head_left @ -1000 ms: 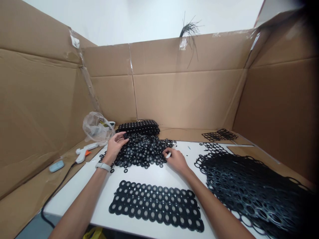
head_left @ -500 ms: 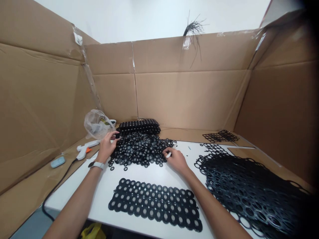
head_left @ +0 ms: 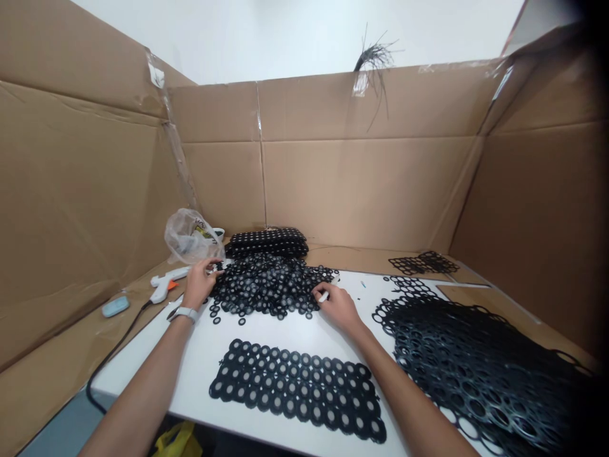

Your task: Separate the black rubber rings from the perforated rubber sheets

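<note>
My left hand [head_left: 200, 282], with a watch on its wrist, is at the left edge of a heap of small black rings [head_left: 266, 285]. Its thumb and fingers pinch what looks like a short stack of black rings [head_left: 219, 266]. At the heap's right side, my right hand [head_left: 339, 304] is closed around a slim white pen-like tool [head_left: 324, 296], whose tip I cannot make out. Nearer to me, a flat black panel of joined discs with pale centres [head_left: 297, 387] lies on the white table [head_left: 190, 393].
Behind the heap are stacked black panels [head_left: 266, 241]. A clear plastic bag [head_left: 188, 238], a white glue gun [head_left: 164, 285] with its cord and a light blue case [head_left: 115, 306] are at left. Black ring netting [head_left: 466, 362] covers the right side. Cardboard walls [head_left: 333, 184] enclose the table.
My left hand has moved slightly down and left, its pinched black piece drawn a little away from the heap. My right hand stays almost in place with the white tool.
</note>
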A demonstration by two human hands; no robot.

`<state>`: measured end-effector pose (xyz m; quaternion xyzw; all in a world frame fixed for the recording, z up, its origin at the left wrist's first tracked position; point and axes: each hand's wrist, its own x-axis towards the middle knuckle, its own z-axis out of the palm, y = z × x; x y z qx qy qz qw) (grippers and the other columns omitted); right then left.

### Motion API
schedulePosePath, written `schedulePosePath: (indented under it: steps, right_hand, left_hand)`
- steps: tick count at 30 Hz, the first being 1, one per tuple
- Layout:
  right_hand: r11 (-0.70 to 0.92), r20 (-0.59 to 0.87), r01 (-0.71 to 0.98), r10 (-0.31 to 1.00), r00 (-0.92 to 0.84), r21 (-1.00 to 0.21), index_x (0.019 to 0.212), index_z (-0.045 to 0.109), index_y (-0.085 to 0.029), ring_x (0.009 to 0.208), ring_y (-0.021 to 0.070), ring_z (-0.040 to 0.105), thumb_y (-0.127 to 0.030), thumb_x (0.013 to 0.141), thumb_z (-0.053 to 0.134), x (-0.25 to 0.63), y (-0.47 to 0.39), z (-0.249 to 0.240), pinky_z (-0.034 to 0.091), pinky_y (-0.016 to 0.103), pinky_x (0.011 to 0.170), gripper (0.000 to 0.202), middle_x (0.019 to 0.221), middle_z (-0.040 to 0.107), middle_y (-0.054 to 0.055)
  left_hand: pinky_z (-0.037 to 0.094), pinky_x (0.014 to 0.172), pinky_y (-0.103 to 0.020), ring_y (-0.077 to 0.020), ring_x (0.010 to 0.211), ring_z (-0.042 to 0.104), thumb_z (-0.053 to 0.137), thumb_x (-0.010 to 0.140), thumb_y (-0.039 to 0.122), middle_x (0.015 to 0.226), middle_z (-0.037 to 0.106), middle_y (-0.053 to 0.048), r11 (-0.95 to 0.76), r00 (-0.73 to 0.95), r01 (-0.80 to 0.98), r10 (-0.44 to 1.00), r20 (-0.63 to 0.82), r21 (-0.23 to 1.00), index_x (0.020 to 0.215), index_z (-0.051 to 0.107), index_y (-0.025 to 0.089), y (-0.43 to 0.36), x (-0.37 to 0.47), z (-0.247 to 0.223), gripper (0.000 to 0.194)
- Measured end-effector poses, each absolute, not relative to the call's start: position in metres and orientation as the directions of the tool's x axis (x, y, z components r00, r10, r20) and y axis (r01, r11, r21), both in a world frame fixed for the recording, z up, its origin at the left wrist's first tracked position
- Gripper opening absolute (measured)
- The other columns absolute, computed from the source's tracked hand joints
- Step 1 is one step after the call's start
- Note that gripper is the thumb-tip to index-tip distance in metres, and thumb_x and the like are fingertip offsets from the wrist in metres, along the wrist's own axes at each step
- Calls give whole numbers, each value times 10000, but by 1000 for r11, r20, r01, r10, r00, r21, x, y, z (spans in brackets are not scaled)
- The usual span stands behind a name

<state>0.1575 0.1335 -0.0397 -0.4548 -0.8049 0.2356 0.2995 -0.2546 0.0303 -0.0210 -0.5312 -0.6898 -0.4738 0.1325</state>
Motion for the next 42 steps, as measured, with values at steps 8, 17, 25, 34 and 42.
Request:
schedulePosePath:
  steps: [8,17,25,34,42]
  right_hand:
    - [497,290,574,861,-417,-650,1024,796,-271,1015,209,709,-214,948,586,159,133,-40,428,264,836,231,1110,797,-14]
    - [490,281,590,866,-414,-642,1039,801,-274,1012,213,708,-213,943,580,158,132,-39,433,266,821,249,1113,797,-7]
    - [488,275,597,867,-415,-636,1036,796,-278,1028,218,713,-229,959,585,158,133,-39,450,272,855,230,1123,795,-10]
    - [466,254,615,879,-404,-636,1039,797,-274,1015,218,712,-230,963,579,157,131,-37,445,264,826,235,1107,797,-1]
    - [494,276,597,864,-422,-632,1051,802,-262,1022,221,716,-231,968,570,158,132,-38,459,271,853,249,1117,797,12]
  left_hand:
    - [520,1003,-441,-312,985,685,684,819,313,1140,765,-114,2,-363,890,607,707,455,1090,798,199,29,-253,-20,316]
    - [519,1003,-471,-318,957,680,692,820,299,1120,754,-119,13,-354,899,611,708,438,1085,798,200,29,-251,-17,302]
    - [562,902,-428,-284,871,683,674,805,250,1071,757,-115,0,-375,884,599,707,468,1084,776,177,31,-249,-18,306]
    - [590,894,-408,-271,880,693,677,777,212,1053,755,-111,-7,-399,864,599,694,503,1076,775,166,32,-248,-18,318]
    - [587,884,-402,-271,870,708,663,784,231,1083,758,-125,5,-425,850,597,680,526,1080,770,160,31,-247,-18,322]
